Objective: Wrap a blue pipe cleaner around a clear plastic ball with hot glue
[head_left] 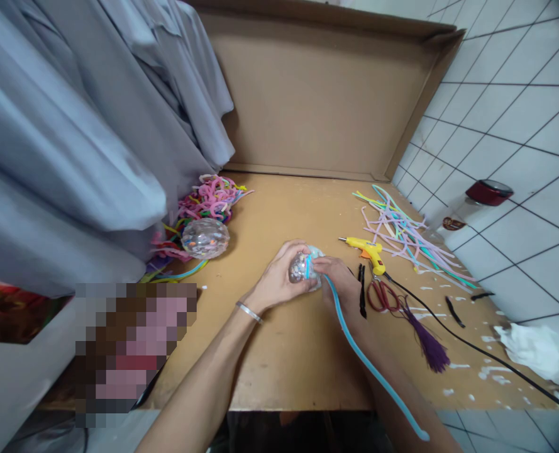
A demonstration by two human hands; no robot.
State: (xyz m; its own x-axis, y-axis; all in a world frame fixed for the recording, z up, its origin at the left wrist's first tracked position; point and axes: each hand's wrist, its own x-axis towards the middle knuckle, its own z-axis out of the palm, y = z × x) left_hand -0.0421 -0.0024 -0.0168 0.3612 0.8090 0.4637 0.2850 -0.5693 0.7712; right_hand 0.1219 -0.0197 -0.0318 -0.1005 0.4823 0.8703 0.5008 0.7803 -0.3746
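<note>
My left hand [286,274] is wrapped round a small clear ball [298,269] with bits of colour inside, low over the table's middle. A blue pipe cleaner [349,333] runs across the ball's side, and its long free end trails over my right forearm toward the front edge. My right hand [338,277] pinches this pipe cleaner against the ball. Just right of that hand lie a yellow hot glue gun [366,250], red-handled scissors [383,297] and black strips [362,289].
Tangled pipe cleaners [213,198] and a larger clear faceted ball [205,238] sit at left beside a grey curtain [119,126]. Pastel pipe cleaners [402,229], a purple tassel [427,343], a jar [489,192] and crumpled tissue [538,352] lie right. Cardboard [317,94] stands behind.
</note>
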